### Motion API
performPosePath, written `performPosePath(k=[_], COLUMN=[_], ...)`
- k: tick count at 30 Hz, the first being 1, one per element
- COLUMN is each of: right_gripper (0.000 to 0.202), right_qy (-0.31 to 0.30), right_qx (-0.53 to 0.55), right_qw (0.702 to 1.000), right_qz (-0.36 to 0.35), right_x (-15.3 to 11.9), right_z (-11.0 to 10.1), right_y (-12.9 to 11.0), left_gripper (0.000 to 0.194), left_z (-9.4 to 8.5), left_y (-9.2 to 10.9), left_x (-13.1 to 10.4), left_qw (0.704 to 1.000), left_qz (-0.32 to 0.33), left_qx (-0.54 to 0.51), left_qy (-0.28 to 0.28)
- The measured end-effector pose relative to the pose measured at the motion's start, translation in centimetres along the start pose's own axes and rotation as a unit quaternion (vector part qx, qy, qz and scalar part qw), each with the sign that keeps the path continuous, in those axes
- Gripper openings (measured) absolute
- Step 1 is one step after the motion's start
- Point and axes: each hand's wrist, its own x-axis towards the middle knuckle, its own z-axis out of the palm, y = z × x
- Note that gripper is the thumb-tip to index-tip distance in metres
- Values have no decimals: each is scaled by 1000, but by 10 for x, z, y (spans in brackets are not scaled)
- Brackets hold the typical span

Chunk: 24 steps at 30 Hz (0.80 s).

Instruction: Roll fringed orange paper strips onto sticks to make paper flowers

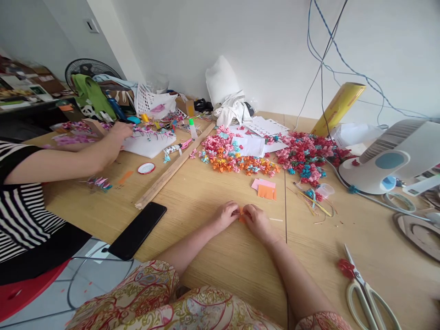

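A small orange paper piece (242,215) is pinched between my two hands over the wooden table. My left hand (227,216) holds its left side with the fingertips. On its right side my right hand (256,222) has its fingers closed on the same piece. Just beyond lie a fringed orange paper (266,192) and a pink paper (260,184), partly overlapping. A thin pale strip (276,220) rests to the right of my right hand. Heaps of pink and orange paper flowers (240,162) and red ones (305,153) lie farther back.
A wooden bar (172,170) and a black phone (137,230) lie to the left. Scissors (364,286) lie at the right front, near a white fan (385,160). At the left, a person's arm (68,162) reaches over a white foam block (149,144).
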Motion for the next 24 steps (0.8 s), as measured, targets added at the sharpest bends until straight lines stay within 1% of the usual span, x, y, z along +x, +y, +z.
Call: performPosePath(k=[5,8,11,15,24], right_gripper=[14,19,22,26,22], right_qy=[-16,-17,-6,9,11], right_qx=[-65,-105,-113,-84,-42], right_qw=[995,990,989,992,995], right_qz=[-71,-94,-98,-90,-88], right_x=[-2,-3,-4,-3,-2], right_z=[-3,-2,0,2,4], right_y=[4,6,7,9,10], left_gripper=[12,12,12,13,12], left_z=[-1,-2,-3,-4,-1], left_y=[-1,0,2,3,0], left_x=[2,2,3,2,0], left_qw=[1000,999,998,999,1000], left_qz=[-23,-36,-43,-40,-18], left_qx=[-19,-28,-36,-36,-21], left_qy=[5,3,4,4,8])
